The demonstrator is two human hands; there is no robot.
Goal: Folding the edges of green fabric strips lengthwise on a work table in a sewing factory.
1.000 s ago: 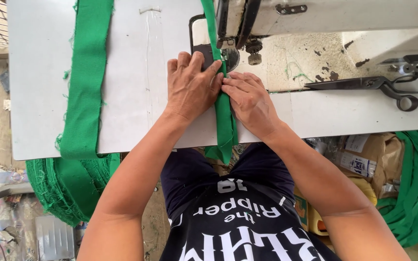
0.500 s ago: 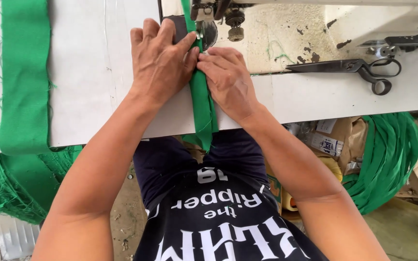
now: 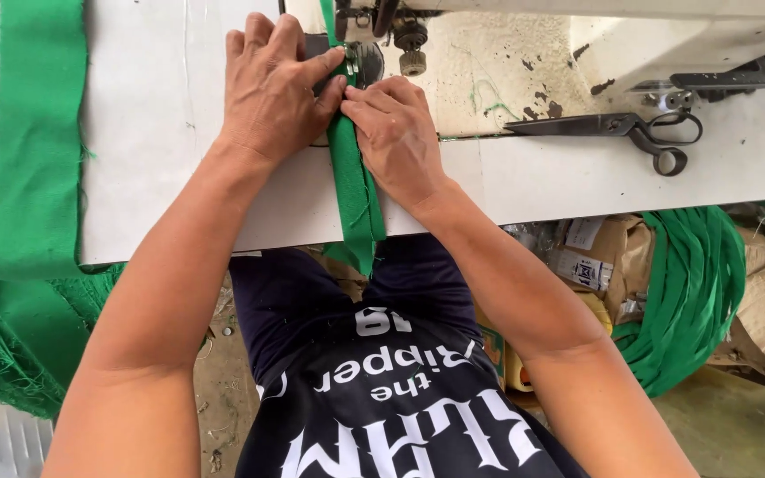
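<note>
Green strap (image 3: 351,181) between hands; left hand (image 3: 272,93) flat, open, pressing it; right hand (image 3: 396,133) pinching its edge.

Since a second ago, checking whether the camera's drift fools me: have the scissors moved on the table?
No. The scissors lie in the same spot beside the sewing machine base stains; only the head camera shifted.

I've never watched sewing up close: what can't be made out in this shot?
- Needle: hidden behind the left hand and right hand, head view.
- Sewing machine: upper body cut off by the top edge.
- Green strap: lower end hidden below the table edge.
- Scissors: fully visible.
</note>
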